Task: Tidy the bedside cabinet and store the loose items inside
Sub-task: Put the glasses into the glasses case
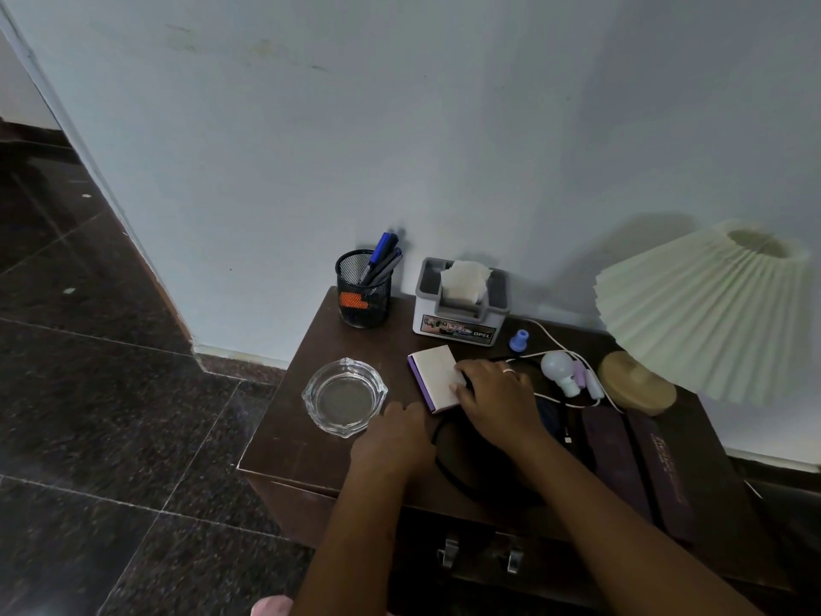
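The dark wooden bedside cabinet carries several loose items. A small white box with a purple side lies near its middle. My right hand reaches over it, fingers curled on the box's right edge and thumb on its top. My left hand rests knuckles-up on the cabinet top between a glass ashtray and the box, fingers curled under. A black looped cord lies beneath both hands, partly hidden. A white bulb and a white cable lie right of my right hand.
A mesh pen holder and a grey tissue box stand at the back by the wall, beside a small blue piece. A pleated lamp stands at the right. Two dark long boxes lie in front of it. Metal drawer handles show below.
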Available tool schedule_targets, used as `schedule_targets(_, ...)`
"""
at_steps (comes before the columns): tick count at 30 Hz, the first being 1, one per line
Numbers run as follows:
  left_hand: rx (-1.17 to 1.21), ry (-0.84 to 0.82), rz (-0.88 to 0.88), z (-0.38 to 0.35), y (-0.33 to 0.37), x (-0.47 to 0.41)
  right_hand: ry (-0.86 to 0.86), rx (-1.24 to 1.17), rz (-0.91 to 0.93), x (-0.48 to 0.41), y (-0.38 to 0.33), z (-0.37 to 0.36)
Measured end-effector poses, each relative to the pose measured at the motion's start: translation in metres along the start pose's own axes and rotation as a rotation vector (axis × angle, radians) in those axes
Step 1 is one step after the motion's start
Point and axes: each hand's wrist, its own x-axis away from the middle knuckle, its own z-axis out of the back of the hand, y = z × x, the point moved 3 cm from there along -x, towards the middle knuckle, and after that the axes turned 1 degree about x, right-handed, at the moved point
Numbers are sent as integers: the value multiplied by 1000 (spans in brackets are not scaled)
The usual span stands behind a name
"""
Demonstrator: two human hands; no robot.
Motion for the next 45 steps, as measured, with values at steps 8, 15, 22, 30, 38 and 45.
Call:
schedule_targets(8, -36, -83, -92, -7, 6, -1, -123, -29, -88, 33, 22, 29)
schedule_targets(15, -98, -95, -171, -20, 33, 1, -98, -182, -279, 71, 78, 70)
schedule_targets(22, -81, -35, -276, -33, 57, 6, -199, -141, -492, 94, 136, 86)
schedule_targets(30, -128, -56, -365, -46, 68, 5, -266, -165, -612, 85, 166, 73)
schedule_targets(38, -141, -27, -379, -49, 80, 5, -273, -756, -910, 99, 181, 60)
schedule_targets(45, 14, 23, -485, -62, 107, 27, -174, -1132, -856, 108, 165, 83)
